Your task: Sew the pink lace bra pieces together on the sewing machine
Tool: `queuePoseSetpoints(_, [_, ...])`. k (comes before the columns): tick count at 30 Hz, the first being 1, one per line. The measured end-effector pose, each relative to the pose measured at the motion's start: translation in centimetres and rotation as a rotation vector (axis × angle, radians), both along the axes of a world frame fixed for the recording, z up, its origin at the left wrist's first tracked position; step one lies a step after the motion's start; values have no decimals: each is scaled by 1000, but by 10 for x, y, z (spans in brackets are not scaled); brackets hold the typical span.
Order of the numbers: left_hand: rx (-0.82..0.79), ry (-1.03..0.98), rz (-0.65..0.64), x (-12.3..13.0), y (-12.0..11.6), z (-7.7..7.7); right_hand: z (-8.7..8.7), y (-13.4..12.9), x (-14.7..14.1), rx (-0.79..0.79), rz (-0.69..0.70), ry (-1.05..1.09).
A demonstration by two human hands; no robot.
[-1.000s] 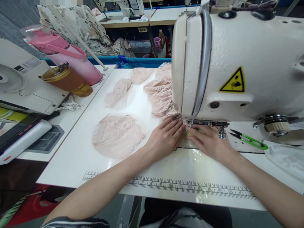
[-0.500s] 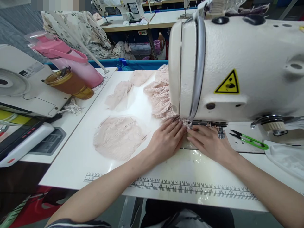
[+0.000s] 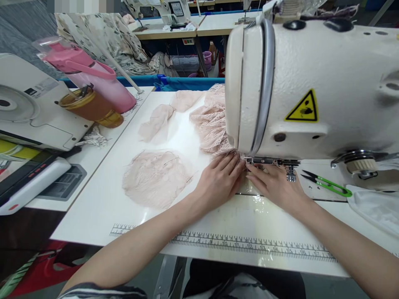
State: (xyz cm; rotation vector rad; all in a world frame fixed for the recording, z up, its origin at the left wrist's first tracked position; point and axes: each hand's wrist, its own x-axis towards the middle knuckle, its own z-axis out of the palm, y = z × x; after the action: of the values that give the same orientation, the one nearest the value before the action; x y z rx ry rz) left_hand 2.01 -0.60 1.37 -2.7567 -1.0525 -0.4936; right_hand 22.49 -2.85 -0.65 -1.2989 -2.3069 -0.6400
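Observation:
My left hand [image 3: 220,176] lies palm down by the sewing machine's presser foot [image 3: 248,161], its fingers stretched over the near edge of a gathered pink lace fabric [image 3: 210,124]. From the other side, my right hand [image 3: 279,185] reaches flat toward the foot, fingers extended and thumb apart. The fabric between the fingertips is mostly hidden. Above both hands looms the white sewing machine head [image 3: 299,91]. A round pink lace piece [image 3: 157,178] rests left of my left hand, with a sheer pink strip [image 3: 157,120] beyond it.
Green thread snips [image 3: 330,185] lie right of my right hand beside white cloth [image 3: 374,203]. A printed ruler [image 3: 230,245] runs along the table's front. At left stand a pink bottle [image 3: 102,83], a brown cup [image 3: 90,106] and another machine [image 3: 28,99].
The view has shifted slightly, with the machine head a little further right in the picture. Both hands stay at the presser foot, and the fabric looks nearly the same.

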Motion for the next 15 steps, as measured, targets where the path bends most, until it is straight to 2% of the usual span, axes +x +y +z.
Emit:
queuePoseSetpoints(5, [-20,5,45,1,0,0,2,5,3,-34,66,79])
queuePoseSetpoints(12, [-86,57,123,0,-1,-4,-1,8,11,-138,-11,165])
queuePoseSetpoints(15, [-22,63,91,-1,-1,-4,-5,9,17,-155,-40,208])
